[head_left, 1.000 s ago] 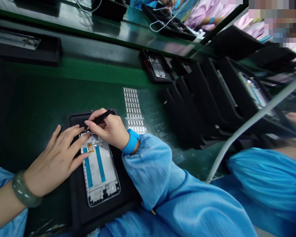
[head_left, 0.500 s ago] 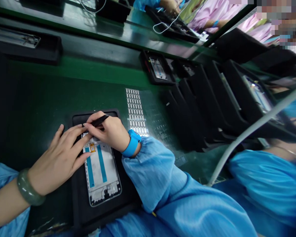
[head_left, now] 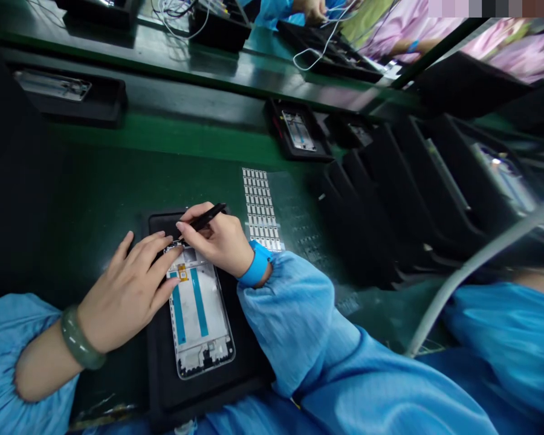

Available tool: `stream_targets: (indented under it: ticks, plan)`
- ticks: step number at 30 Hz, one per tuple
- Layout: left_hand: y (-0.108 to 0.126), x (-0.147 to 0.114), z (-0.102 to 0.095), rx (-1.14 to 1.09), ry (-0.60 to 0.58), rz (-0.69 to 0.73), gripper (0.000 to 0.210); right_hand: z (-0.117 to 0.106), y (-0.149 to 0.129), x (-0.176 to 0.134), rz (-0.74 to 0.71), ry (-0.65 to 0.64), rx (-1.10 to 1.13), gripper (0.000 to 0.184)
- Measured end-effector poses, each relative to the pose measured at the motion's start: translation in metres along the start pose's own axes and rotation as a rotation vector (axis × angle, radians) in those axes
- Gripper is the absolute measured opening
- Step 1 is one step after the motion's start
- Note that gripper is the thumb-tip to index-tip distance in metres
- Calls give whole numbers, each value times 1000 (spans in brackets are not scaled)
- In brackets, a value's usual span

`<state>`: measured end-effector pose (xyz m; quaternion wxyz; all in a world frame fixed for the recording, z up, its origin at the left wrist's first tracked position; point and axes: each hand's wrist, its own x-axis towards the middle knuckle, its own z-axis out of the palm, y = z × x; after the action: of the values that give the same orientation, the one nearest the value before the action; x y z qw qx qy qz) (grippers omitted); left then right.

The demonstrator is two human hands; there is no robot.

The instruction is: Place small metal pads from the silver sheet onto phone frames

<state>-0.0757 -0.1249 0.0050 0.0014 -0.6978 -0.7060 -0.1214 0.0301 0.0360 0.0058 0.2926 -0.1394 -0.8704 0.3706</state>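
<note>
A smartphone's mid-frame [head_left: 190,314], silvery with two blue strips and a small orange flex piece [head_left: 182,273], lies in a black foam tray [head_left: 163,393]. My left hand [head_left: 127,284], with a green bangle at the wrist, rests with fingers spread over the frame's upper left edge. Between the thumb and fingers of my right hand [head_left: 220,238] is a slim black tool that looks like tweezers [head_left: 208,216]. Its tip points down at the frame's top end, close to my left fingertips. Those fingers partly hide that end. A blue band circles my right wrist.
A sheet of small pale labels [head_left: 259,202] lies right of the tray. Black foam trays [head_left: 381,199] stand in a row further right, behind a grey curved tube [head_left: 480,260]. Trays with phone frames [head_left: 299,130] sit at the back. A co-worker's blue sleeve [head_left: 508,332] shows at right.
The whole scene has shifted slightly right in view. My right hand has moved a little right relative to the frame, its tool still gripped. My left hand stays on the frame.
</note>
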Motion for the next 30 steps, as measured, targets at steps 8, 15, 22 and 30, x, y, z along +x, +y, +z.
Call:
stream_targets:
  ticks: [8, 15, 22, 30]
  plan:
    - [-1, -1, -1, -33, -14, -8, 45, -2, -1, 0, 0, -51, -81, 10]
    - [0, 2, -3, -44, -17, -15, 46, -7, -3, 2, -71, -102, -59, 10]
    - [1, 4, -4, -2, -13, -11, 38, -46, 6, 19, -131, -60, -471, 17]
    - [2, 3, -2, -12, -16, -29, 37, -47, 31, 33, -186, -418, -734, 24]
